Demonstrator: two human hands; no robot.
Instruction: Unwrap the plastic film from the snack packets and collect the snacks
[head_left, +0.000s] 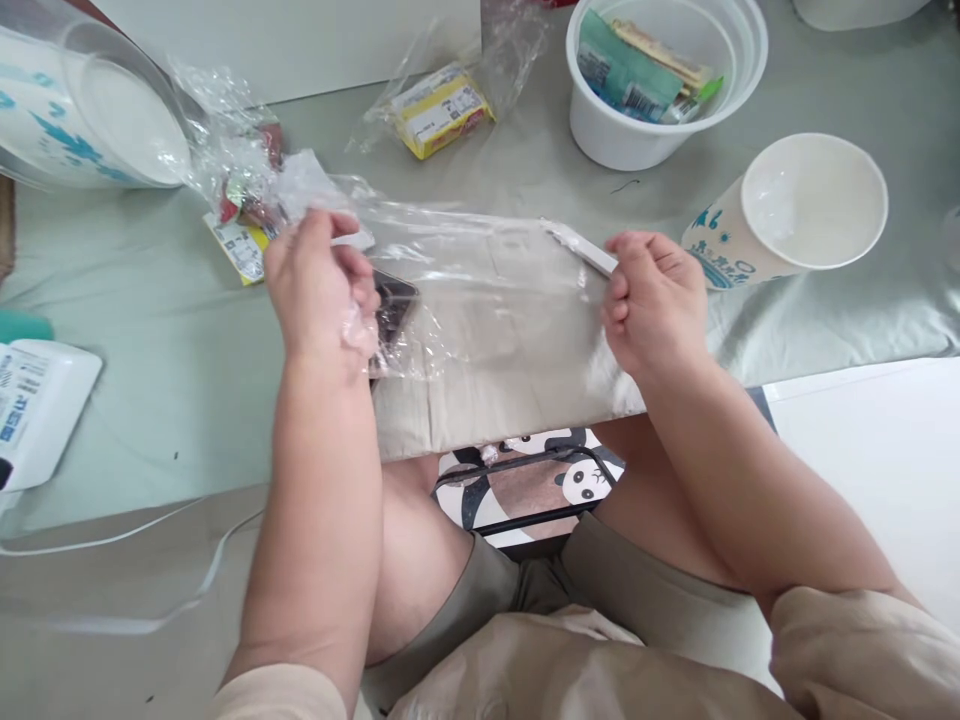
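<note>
A sheet of clear plastic film (480, 240) stretches above the table from my left hand towards my right. My left hand (322, 280) has its fingers closed on the film, with crumpled plastic around the wrist. My right hand (656, 295) is shut on a thin white tool (589, 247), whose narrow greyish tip touches or overlaps the film's edge; its exact kind is unclear. Partly hidden beneath the film, a dark flat object (394, 305) lies by my left hand. Just beyond that hand are crumpled wrappers (251, 165) and a yellow-and-white packet (238, 245).
Nearby stand an open paper cup (814, 205) at right and a white tub (664, 110) with packets inside. Another yellow packet (444, 108) sits at the back. Cups in plastic sleeve (90, 110) lie at far left, above a white device (49, 410). The cloth-covered table (165, 380) ends before my lap.
</note>
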